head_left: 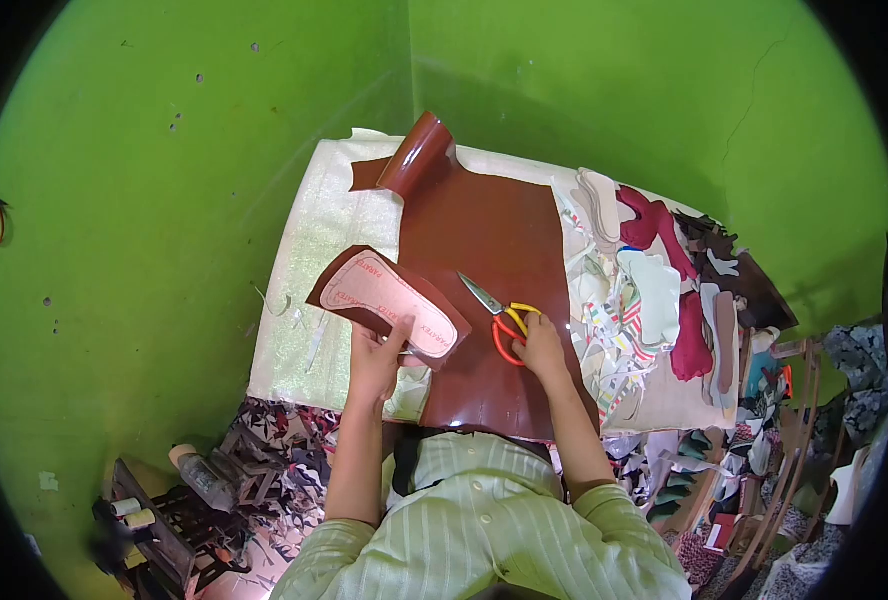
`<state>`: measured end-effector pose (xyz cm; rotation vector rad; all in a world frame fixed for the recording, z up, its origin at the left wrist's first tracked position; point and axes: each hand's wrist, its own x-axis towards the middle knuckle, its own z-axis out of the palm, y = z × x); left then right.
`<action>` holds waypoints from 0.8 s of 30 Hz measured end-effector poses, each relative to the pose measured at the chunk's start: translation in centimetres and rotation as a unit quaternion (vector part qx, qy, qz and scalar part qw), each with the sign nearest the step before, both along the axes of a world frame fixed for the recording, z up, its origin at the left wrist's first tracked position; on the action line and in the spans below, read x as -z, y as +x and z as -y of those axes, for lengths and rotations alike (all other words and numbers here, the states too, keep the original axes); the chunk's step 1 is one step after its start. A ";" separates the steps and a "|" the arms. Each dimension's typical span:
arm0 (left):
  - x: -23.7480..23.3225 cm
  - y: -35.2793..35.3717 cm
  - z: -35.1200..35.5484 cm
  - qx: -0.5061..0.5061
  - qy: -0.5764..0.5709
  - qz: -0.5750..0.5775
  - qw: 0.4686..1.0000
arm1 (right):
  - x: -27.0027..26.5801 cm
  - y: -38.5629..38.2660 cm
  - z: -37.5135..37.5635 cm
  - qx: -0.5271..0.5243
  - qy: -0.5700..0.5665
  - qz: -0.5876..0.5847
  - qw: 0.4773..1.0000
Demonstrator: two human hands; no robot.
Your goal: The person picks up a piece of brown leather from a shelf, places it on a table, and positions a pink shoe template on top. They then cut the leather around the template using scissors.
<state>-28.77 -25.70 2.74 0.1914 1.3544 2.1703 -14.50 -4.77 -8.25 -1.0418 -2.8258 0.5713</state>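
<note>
My left hand is closed on a pale pink insole lying on a cut piece of brown leather. Red "PARATEX" lettering runs over the insole, and the leather sticks out around its edge. The thumb presses on the insole's face; the other fingers are mostly hidden underneath. My right hand grips scissors with one yellow and one red-orange handle loop. Their blades point up and left, apart from the insole. Beneath both hands spreads a large brown leather sheet, its far end curled into a roll.
The white-covered table stands near green walls. On its right lie striped scraps, pale sole shapes and maroon pieces. Offcuts cover the floor. A wooden rack with thread spools stands lower left.
</note>
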 end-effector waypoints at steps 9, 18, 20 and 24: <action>-1.5 0.5 0.1 -0.051 -0.006 -0.030 0.998 | -3.5 -1.8 0.2 0.056 -0.282 0.026 0.957; -3.6 0.4 0.6 -0.152 0.000 -0.054 0.987 | -12.2 0.6 2.7 -0.117 -0.661 -0.211 0.711; -4.1 0.6 0.4 -0.168 0.002 -0.059 0.984 | -12.3 1.4 3.3 -0.092 -0.723 -0.216 0.650; -5.6 1.3 -0.1 -0.175 0.011 -0.049 0.983 | -12.6 2.0 4.6 -0.193 -0.551 -0.154 0.798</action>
